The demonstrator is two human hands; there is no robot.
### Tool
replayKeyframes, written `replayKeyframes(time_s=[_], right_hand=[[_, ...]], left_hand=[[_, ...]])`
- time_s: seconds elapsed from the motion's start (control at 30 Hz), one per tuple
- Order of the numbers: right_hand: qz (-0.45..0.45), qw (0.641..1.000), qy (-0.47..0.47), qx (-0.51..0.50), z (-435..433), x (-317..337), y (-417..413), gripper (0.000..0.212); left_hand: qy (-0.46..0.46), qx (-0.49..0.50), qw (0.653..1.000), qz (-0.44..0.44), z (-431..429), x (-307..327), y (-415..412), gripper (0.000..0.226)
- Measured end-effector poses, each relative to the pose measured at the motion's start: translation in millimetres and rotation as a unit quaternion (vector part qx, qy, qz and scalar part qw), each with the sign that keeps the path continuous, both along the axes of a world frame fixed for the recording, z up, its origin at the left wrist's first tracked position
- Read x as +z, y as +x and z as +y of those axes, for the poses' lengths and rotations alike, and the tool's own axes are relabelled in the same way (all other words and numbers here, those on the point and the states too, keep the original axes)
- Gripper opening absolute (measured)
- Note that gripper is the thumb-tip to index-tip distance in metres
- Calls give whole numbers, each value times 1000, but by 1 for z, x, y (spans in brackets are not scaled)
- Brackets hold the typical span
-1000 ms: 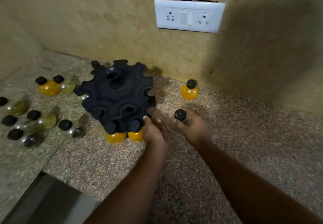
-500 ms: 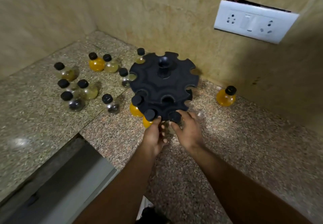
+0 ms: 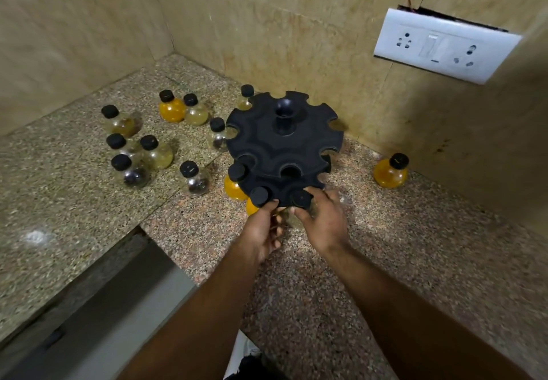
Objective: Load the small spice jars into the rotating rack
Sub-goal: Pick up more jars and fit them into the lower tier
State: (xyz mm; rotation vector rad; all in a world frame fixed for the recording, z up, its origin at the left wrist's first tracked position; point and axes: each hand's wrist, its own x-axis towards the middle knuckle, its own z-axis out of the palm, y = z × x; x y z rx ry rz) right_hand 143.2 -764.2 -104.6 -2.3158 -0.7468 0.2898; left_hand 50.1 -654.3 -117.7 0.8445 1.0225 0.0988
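A black two-tier rotating rack stands on the granite counter near the back wall. Its lower tier holds two orange jars at the front left, black caps sticking up through the slots. My right hand grips a black-capped clear jar sitting in the front slot of the lower tier. My left hand touches the rack's front edge beside the capped jar. Several loose jars stand to the left, and one orange jar stands to the right.
A white socket plate is on the back wall at the right. Tiled walls close the corner behind and to the left. The counter has a cut-out edge with a grey ledge at the lower left.
My right hand carried the clear jar from the counter into the rack's front slot. My left hand stayed at the rack's front edge. The camera view swung to the left.
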Motion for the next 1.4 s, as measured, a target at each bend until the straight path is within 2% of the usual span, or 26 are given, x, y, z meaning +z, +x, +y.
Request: replayKeyframes(time_s=[0.47,0.67,0.83,1.0,1.13,1.27,1.4], right_hand=[[43,998,12,-52,5,14,15,55],[55,997,26,-38,-7,-2,23,56],[69,994,28,-80,-55,-15,40,48],[76,980,-16,-183,-104,-27,72,50],[106,970,-61,-210,-127,-31,97,59],[124,962,-118,-214,-138,-46,124,77],[130,950,-210,-194,-145,-61,147,89]], left_hand=[[5,-27,1000,-4,-3,0,5,26],[139,55,988,24,-41,-10,18,32],[179,-37,983,4,-75,-26,43,32],[263,-153,953,-1,-97,-26,91,13],[339,-232,912,5,-103,-16,131,29],[375,-268,887,-8,-104,-19,180,53],[471,-296,831,11,-97,-20,228,79]])
